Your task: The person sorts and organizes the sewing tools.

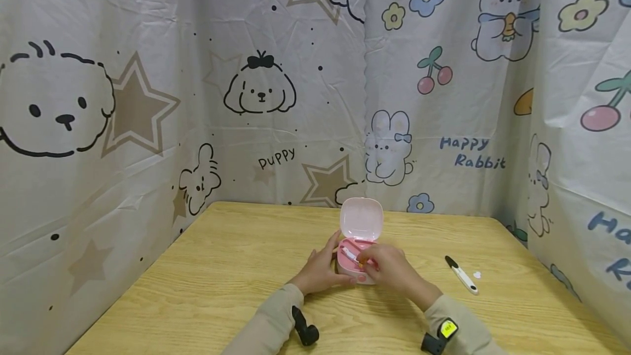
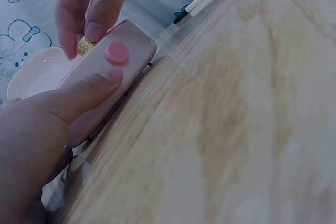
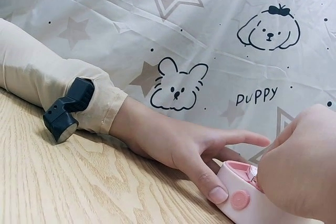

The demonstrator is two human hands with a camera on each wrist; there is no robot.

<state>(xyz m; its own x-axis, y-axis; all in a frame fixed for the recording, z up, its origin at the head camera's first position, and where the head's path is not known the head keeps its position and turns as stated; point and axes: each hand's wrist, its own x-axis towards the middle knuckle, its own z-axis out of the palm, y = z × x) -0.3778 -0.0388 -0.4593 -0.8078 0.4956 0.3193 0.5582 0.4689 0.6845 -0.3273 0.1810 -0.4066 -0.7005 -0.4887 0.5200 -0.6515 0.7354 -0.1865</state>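
A small pink box (image 1: 348, 277) stands on the table with its pale pink lid (image 1: 361, 218) raised at the back. Around its left side my left hand (image 1: 322, 270) holds it, the thumb (image 2: 100, 85) lying along the front near a round pink button (image 2: 116, 53). My right hand (image 1: 391, 272) reaches over the top and pinches a small gold, rough-textured piece (image 2: 84, 46) at the box's rim. Inside, a slim white item (image 1: 350, 255) lies in the pink tray, partly covered by the right fingers.
To the right on the wooden table (image 1: 236, 245) lies a slim white tool (image 1: 463, 277) with a black end. Beside it is a tiny white piece (image 1: 476, 274). Printed curtains (image 1: 276, 15) enclose the table at the back and both sides.
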